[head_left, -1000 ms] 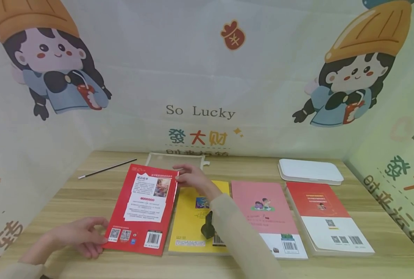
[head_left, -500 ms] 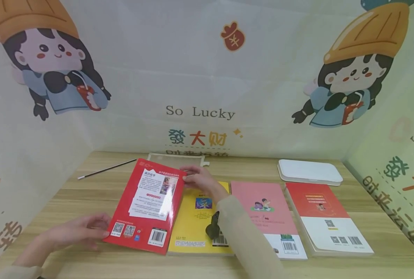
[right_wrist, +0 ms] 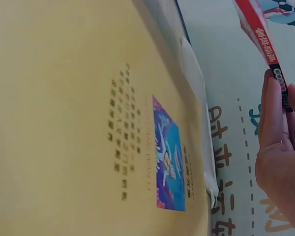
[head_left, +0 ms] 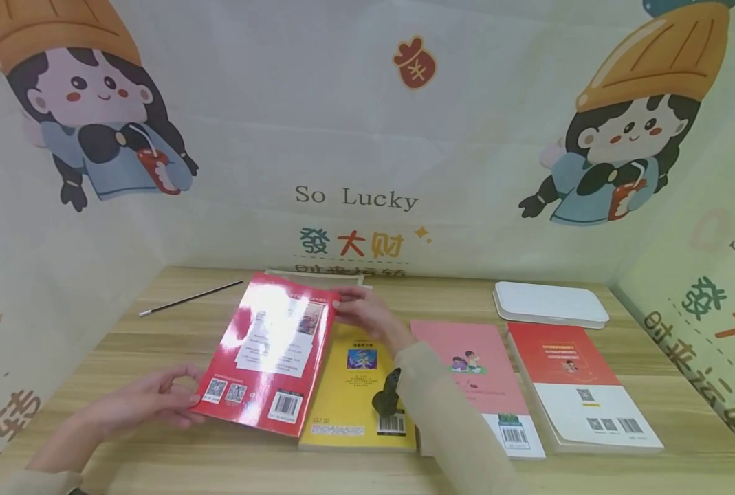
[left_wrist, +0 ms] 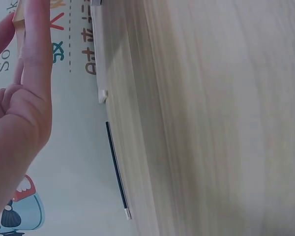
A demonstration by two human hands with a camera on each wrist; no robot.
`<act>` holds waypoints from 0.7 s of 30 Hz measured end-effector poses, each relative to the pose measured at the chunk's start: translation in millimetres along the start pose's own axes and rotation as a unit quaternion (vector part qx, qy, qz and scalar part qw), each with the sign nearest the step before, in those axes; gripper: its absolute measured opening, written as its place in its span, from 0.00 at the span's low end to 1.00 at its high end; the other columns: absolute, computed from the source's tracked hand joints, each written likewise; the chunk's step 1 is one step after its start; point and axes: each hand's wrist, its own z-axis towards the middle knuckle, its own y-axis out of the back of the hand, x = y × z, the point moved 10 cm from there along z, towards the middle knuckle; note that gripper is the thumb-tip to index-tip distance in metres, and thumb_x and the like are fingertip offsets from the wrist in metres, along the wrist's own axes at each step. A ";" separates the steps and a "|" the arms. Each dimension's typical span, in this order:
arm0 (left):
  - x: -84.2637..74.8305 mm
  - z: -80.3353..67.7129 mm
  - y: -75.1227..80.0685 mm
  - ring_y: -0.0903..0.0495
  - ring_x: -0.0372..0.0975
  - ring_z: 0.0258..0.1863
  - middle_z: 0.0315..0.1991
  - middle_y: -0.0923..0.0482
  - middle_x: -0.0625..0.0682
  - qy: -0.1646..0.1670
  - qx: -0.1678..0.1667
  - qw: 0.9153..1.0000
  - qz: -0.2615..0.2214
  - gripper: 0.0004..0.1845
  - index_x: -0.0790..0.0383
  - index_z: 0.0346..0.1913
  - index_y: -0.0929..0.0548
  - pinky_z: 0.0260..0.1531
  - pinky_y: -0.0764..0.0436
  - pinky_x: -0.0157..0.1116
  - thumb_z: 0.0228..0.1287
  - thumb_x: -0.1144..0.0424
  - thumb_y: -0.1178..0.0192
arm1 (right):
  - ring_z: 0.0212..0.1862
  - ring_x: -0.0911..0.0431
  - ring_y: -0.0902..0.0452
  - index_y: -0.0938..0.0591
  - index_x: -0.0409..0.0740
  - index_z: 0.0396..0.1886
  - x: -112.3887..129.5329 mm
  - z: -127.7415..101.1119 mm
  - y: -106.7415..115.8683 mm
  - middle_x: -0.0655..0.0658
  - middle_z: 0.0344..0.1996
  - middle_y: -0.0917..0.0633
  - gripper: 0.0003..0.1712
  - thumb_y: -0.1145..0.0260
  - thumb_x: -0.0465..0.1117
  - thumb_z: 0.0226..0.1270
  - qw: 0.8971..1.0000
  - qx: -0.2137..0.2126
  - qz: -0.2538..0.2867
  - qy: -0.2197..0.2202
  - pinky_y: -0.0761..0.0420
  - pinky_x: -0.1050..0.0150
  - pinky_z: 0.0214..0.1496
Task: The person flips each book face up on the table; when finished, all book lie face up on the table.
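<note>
A red book (head_left: 268, 354), back cover up, is tilted with its far end raised off the wooden table (head_left: 126, 344). My right hand (head_left: 341, 306) pinches its far right corner. In the right wrist view the fingers (right_wrist: 275, 113) grip the red spine (right_wrist: 263, 39) above a yellow book (right_wrist: 88, 123). My left hand (head_left: 188, 399) holds the near left corner. The red book partly overlaps the yellow book (head_left: 348, 385), which lies flat. The left wrist view shows only my left hand (left_wrist: 24, 64) and bare table.
A pink book (head_left: 472, 371) and a red-and-white book (head_left: 580, 385) lie in a row to the right. A white tray (head_left: 549, 302) sits behind them. A thin black stick (head_left: 190, 298) and a clear pouch (head_left: 314, 277) lie by the back wall.
The red book's far end has lifted higher and the book has shifted right, over the yellow book's left edge. Both hands moved with it.
</note>
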 end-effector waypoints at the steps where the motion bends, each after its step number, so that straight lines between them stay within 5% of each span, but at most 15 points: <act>1: -0.4 0.9 0.3 0.25 0.56 0.42 0.45 0.26 0.66 -0.001 -0.002 1.000 -0.001 0.13 0.66 0.52 0.38 0.41 0.25 0.46 0.65 0.75 0.57 | 0.41 0.50 0.23 0.30 0.33 0.54 0.8 0.1 0.5 0.37 0.45 0.24 0.21 0.44 0.26 0.59 1.000 0.001 0.007 0.001 0.24 0.60 0.46; 13: -3.8 7.0 5.8 0.22 0.51 0.38 0.43 0.24 0.62 -0.010 -0.030 0.999 -0.020 0.16 0.58 0.54 0.35 0.40 0.23 0.39 0.66 0.73 0.58 | 0.44 0.52 0.24 0.32 0.36 0.57 17.5 -1.0 2.7 0.40 0.48 0.25 0.23 0.44 0.29 0.61 0.999 0.019 0.036 0.034 0.26 0.61 0.49; 21: -8.8 12.1 -6.3 0.22 0.45 0.37 0.45 0.24 0.60 -0.028 0.023 0.995 -0.088 0.19 0.54 0.54 0.31 0.41 0.24 0.34 0.66 0.75 0.63 | 0.54 0.50 0.32 0.33 0.41 0.59 35.4 -8.2 -6.7 0.43 0.55 0.29 0.22 0.47 0.33 0.65 0.992 0.079 0.041 0.089 0.32 0.60 0.55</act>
